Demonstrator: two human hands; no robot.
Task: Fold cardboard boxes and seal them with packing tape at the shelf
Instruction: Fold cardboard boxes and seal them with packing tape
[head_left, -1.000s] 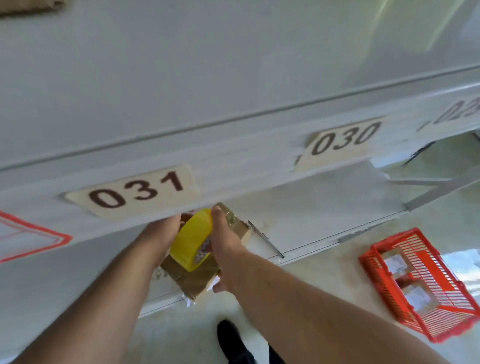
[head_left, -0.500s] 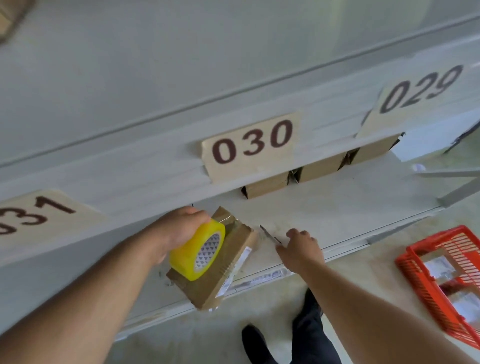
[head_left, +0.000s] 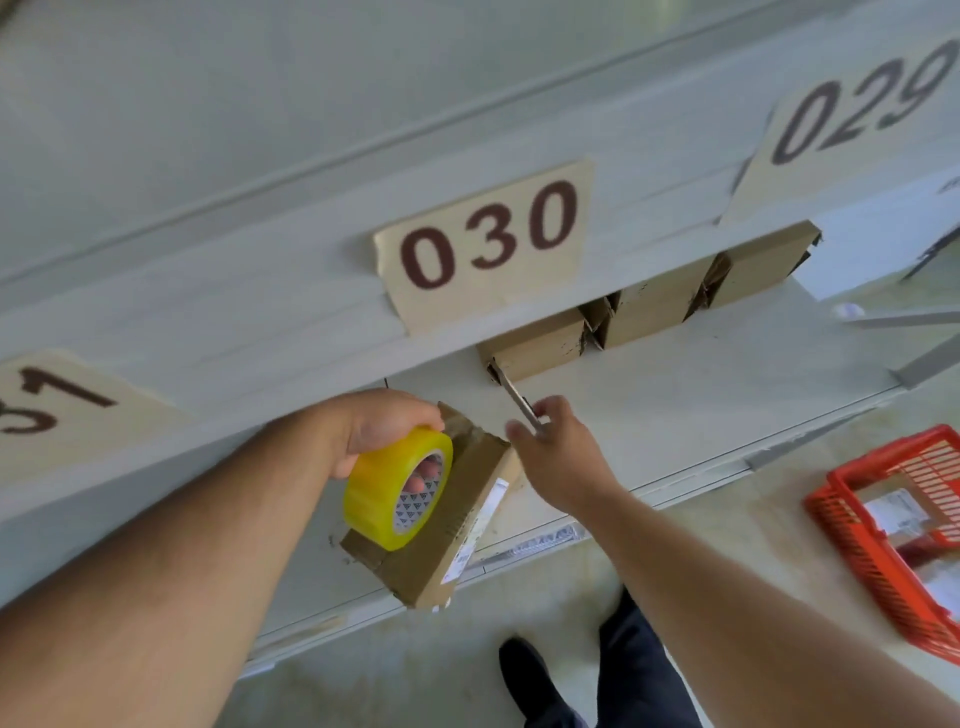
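A flat brown cardboard box (head_left: 457, 530) with a white label lies on the lower white shelf (head_left: 675, 410), its near end over the shelf's front edge. My left hand (head_left: 382, 426) grips a yellow tape roll (head_left: 397, 488) that stands on the box, fingers through its core. A strip of clear tape lies along the box top. To the right, my right hand (head_left: 556, 447) pinches a thin metal blade (head_left: 514, 397), lifted and pointing up and away toward the shelf back.
Three small closed cardboard boxes (head_left: 649, 306) sit in a row at the back of the shelf under label 030 (head_left: 488, 239). Labels 031 and 029 flank it. An orange plastic basket (head_left: 893, 525) with packets stands on the floor at right. My shoe (head_left: 530, 675) is below.
My right hand left the tape roll, reached right to the blade on the shelf, and has picked it up. My left hand keeps the roll on the box. The view shifted right.
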